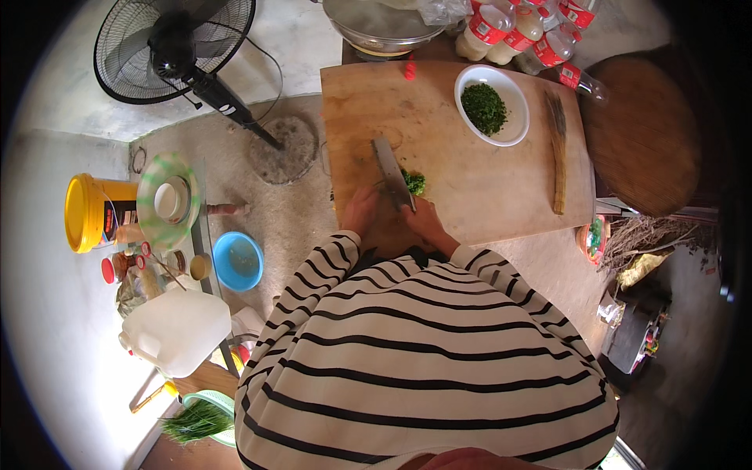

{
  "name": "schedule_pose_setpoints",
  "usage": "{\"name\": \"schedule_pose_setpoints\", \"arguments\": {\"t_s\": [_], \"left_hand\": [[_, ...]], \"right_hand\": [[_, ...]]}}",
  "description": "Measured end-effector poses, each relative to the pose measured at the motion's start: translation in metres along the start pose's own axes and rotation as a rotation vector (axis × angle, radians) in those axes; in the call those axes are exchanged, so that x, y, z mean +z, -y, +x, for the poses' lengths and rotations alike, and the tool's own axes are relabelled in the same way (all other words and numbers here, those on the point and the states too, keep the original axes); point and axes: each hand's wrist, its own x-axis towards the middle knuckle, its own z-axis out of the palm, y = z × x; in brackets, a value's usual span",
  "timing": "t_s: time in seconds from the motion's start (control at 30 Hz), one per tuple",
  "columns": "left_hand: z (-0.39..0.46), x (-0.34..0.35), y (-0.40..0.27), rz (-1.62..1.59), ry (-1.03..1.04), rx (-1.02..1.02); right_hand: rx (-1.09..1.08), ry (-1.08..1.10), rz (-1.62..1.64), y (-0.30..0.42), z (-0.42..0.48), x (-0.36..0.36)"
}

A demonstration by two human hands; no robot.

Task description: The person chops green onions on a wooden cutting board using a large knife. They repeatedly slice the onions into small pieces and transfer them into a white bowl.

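Note:
My right hand [424,221] is closed around the handle of a cleaver [392,169], its broad blade pointing away from me over a large wooden board [482,188]. Just right of the blade lies a small heap of chopped greens [415,182]. To the left of the cleaver, my left hand [361,209] is low over the board's near left part. Its fingers are blurred and partly dark, so whether they hold anything is unclear. Farther back on the board, a white oval bowl [519,133] contains finely chopped dark greens [484,109].
A bundle of thin sticks [558,164] lies along the board's right side. Plastic bottles [519,34] and a metal basin [385,38] stand behind. A pedestal fan [217,94] is at the left, above a blue basin [238,261]. A round wooden lid [643,135] sits right.

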Motion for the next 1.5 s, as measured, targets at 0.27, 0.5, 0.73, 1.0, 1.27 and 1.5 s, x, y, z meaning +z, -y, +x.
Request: {"name": "schedule_pose_setpoints", "arguments": {"t_s": [0.27, 0.5, 0.73, 1.0, 1.27, 1.5], "left_hand": [[0.003, -0.003, -0.003, -0.030, 0.007, 0.006], [0.001, -0.002, -0.003, -0.016, -0.018, 0.016], [0.005, -0.005, -0.003, -0.015, -0.026, 0.054], [-0.003, 0.003, 0.010, 0.065, 0.014, -0.146], [0.009, -0.014, 0.000, -0.050, -0.152, -0.125], [0.015, -0.021, -0.010, 0.019, -0.114, -0.014]], "right_hand": [[-0.014, 0.094, -0.067, 0.004, -0.006, -0.012], [0.048, 0.132, -0.236, 0.012, -0.014, -0.005], [0.051, 0.105, -0.283, 0.009, -0.002, 0.012], [0.048, -0.069, -0.108, -0.022, -0.013, -0.008], [0.121, -0.025, 0.156, -0.014, -0.024, -0.035], [0.318, -0.026, 0.389, -0.039, -0.034, -0.050]]}}
